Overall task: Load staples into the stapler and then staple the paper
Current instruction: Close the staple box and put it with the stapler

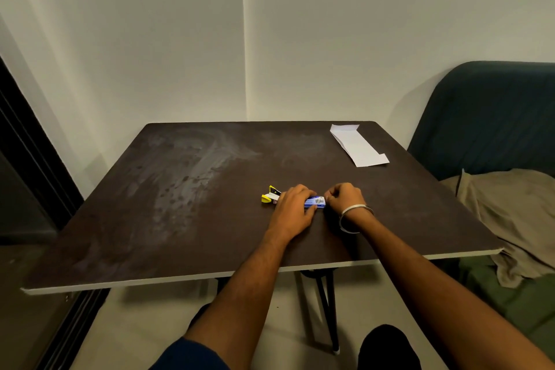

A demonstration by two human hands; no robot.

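Note:
A small blue staple box (317, 202) lies on the dark table (180, 189), held down by my left hand (292, 209), whose fingers wrap over it. My right hand (345, 200), with a metal bangle on the wrist, pinches the box's right end; what is between its fingertips is hidden. Just left of my left hand lies a yellow and black stapler (270, 195), partly hidden behind the hand. A folded white paper (357, 146) rests flat at the table's far right corner, away from both hands.
The table's front edge (180, 279) is close to my body, with black legs beneath. A dark green sofa (486, 117) with a beige cloth (504, 213) stands at the right. Walls close off the back, a dark door frame stands at the left.

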